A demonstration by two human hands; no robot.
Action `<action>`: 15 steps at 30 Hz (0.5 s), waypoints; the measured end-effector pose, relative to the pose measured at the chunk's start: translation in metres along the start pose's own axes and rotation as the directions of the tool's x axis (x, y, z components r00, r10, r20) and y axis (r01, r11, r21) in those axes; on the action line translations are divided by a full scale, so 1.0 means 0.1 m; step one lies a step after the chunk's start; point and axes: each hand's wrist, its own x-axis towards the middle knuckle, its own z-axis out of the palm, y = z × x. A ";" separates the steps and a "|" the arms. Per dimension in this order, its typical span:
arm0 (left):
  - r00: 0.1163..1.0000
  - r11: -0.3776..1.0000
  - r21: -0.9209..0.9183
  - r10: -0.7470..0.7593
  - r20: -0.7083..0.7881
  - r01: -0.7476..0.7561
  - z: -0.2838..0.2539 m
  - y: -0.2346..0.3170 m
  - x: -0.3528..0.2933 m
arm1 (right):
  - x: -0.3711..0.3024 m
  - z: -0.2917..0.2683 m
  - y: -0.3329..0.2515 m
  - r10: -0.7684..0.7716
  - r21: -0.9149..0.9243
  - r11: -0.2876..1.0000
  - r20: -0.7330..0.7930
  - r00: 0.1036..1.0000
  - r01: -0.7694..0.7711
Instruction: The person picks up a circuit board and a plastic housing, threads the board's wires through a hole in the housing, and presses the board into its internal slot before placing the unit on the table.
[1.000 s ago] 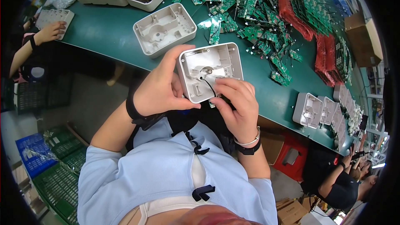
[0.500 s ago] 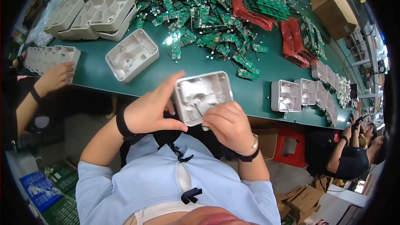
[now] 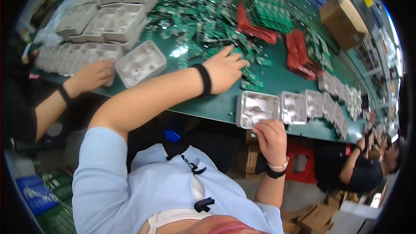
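Note:
My left hand [image 3: 223,70] is stretched across the table, its fingers apart over the near edge of a heap of green circuit boards [image 3: 203,21] with thin black wires. Beneath the palm, the view is blocked. At the table's front edge, my right hand [image 3: 271,136] has its fingers closed at the near rim of a light grey plastic housing [image 3: 264,104]. This open box has moulded ribs inside and a dark wire near my fingertips. It stands at the left end of a row of similar housings [image 3: 293,106]. Another housing [image 3: 141,65] lies left of my forearm.
Stacked grey housings [image 3: 115,21] fill the far left. A co-worker's hand [image 3: 93,76] touches a row of housings [image 3: 69,58] there. Red bubble-wrap [image 3: 299,56] and stacked circuit boards [image 3: 271,11] lie at the back right, near a cardboard box [image 3: 342,17]. Another person [image 3: 362,164] sits far right.
The housing has gone from between my hands to the table's right side. My left hand has let go and reached to the boards. The co-worker's row of housings has slid right.

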 end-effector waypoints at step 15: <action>0.923 0.888 -0.257 -0.379 0.060 0.381 -0.06 -0.33 0.49 | 0.00 -0.09 0.22 0.026 -0.073 0.997 0.005 1.000 -0.025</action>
